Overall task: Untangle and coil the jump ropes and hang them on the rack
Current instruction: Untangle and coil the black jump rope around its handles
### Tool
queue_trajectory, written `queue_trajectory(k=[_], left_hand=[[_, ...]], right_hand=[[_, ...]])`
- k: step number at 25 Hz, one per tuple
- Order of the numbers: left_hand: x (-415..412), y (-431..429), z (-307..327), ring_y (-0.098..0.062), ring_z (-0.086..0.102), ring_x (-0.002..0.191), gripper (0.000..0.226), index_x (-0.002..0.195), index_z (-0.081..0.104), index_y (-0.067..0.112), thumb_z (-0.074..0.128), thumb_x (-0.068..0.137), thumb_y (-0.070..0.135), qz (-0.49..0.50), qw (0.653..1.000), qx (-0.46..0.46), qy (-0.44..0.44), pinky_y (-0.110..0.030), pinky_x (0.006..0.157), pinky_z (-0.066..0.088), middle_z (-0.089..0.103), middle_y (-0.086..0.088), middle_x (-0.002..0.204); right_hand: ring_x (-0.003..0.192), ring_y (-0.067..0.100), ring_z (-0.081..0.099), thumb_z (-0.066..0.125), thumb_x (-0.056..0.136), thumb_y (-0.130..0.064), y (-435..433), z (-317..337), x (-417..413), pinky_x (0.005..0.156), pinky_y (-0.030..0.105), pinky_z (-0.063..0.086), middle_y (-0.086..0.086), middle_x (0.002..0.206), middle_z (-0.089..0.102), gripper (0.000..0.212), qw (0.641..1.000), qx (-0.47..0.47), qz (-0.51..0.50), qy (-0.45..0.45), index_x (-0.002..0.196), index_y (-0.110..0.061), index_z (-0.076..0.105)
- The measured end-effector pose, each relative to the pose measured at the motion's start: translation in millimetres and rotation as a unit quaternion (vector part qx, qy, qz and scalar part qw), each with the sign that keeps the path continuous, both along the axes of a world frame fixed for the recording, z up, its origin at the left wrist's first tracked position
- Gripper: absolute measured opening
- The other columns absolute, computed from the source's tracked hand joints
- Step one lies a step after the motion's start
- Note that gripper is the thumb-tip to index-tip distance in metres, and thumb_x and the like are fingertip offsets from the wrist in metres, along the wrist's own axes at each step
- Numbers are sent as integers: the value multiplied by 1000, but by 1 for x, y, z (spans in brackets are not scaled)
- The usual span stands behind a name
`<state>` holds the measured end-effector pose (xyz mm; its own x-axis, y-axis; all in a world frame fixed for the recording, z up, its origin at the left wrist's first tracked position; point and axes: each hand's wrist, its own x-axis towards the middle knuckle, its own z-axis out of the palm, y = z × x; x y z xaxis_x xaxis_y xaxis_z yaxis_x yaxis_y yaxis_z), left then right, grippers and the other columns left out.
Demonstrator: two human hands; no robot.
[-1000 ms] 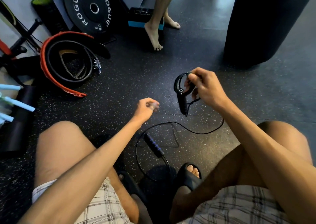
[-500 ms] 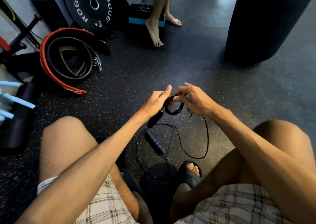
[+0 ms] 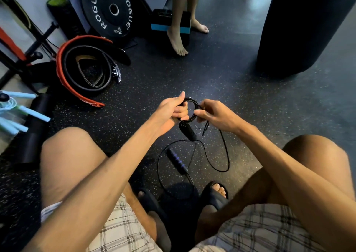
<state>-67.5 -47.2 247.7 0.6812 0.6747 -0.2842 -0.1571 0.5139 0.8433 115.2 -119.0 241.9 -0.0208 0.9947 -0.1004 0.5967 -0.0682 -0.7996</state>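
A small rope coil [image 3: 189, 110] sits between the left hand [image 3: 169, 111] and right hand [image 3: 214, 115], one handle [image 3: 187, 131] hanging beneath; the other handle [image 3: 177, 160] lies on the floor [image 3: 221, 82] (nearer the feet).

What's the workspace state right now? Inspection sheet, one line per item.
Surface: dark speckled rubber floor.
Job's things: black jump rope partly wound into a small coil; one handle hangs below it, second handle on floor.
Clutter: lifting belts, Rogue plate, light blue handles.
Hands: left hand and right hand both grip the coil.
Cables: nothing seen besides the rope.
Surroundings: punching bag, another person's bare feet; rack not identifiable.
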Motion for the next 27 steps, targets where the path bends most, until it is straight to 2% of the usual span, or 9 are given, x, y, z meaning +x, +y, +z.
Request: queue_trajectory(k=[3, 5, 7, 9, 11, 13, 18, 22, 27], left_hand=[[-4, 2, 8, -9, 18, 47, 34, 74, 46, 13, 48, 102, 32, 6, 1000, -20, 1, -26, 52, 26, 20, 7, 54], [-8, 6, 12, -10, 16, 47, 36, 70, 40, 17, 52, 100, 34, 11, 1000, -10, 23, -27, 54, 21, 17, 6, 55], [-13, 11, 13, -11, 14, 49, 41, 67, 30, 23, 54, 99, 32, 18, 998, 30, 59, -29, 54, 19, 14, 5, 57], [-18, 16, 10, -12, 14, 51, 43, 66, 26, 25, 54, 99, 27, 46, 992, 55, 101, -30, 54, 18, 14, 5, 56], [-24, 22, 5, -11, 14, 49, 43, 66, 26, 25, 52, 100, 23, 95, 985, 44, 138, -29, 51, 18, 16, 7, 53], [-30, 27, -3, -11, 15, 48, 42, 66, 27, 24, 53, 99, 21, 134, 976, 23, 172, -28, 49, 17, 17, 8, 52], [-38, 30, -19, -7, 19, 40, 42, 64, 30, 22, 54, 98, 17, 194, 955, -10, 222, -23, 42, 18, 21, 10, 45], [-48, 38, -31, -5, 21, 34, 39, 64, 33, 20, 53, 97, 13, 253, 937, -39, 238, -21, 38, 18, 24, 10, 42], [-84, 59, -59, -8, 31, 43, 25, 72, 43, 14, 56, 94, 15, 366, 877, -97, 298, -18, 33, 29, 36, 2, 56]], right_hand=[[91, 19, 67, 65, 94, -21, -3, -7, 8, 82, 36, 53, 4, 101, 72, 14, 996, -3, 19, -89, 105, -13, 65], [96, 24, 67, 61, 94, -8, -7, -15, 9, 85, 37, 54, 7, 106, 71, 21, 995, -18, -7, -95, 114, -14, 64], [93, 33, 69, 49, 99, -1, -10, -20, 3, 80, 44, 59, 12, 112, 68, 29, 996, -53, -67, 0, 124, -12, 59], [82, 36, 73, 39, 104, -5, -12, -20, 2, 63, 47, 61, 13, 116, 68, 25, 987, -75, -102, 97, 126, -8, 51], [59, 30, 68, 35, 106, -9, -14, -16, 5, 43, 33, 49, 14, 97, 73, 14, 989, -59, -75, 112, 118, -3, 41], [47, 18, 53, 38, 106, -9, -16, -9, 8, 42, 27, 37, 14, 73, 66, 8, 991, -31, -54, 117, 107, -1, 39], [49, 12, 27, 41, 106, -16, -16, 6, 14, 41, 22, 23, 6, 61, 32, 17, 975, 1, -91, 205, 92, -7, 41], [47, 12, 31, 46, 103, -25, -8, -2, 35, 43, 22, 24, -3, 56, 36, 24, 956, 16, -208, 208, 82, -14, 52], [46, 16, 42, 50, 94, -27, -5, -44, 86, 51, 31, 36, 0, 53, 47, 32, 909, -9, -411, 72, 65, -18, 60]])
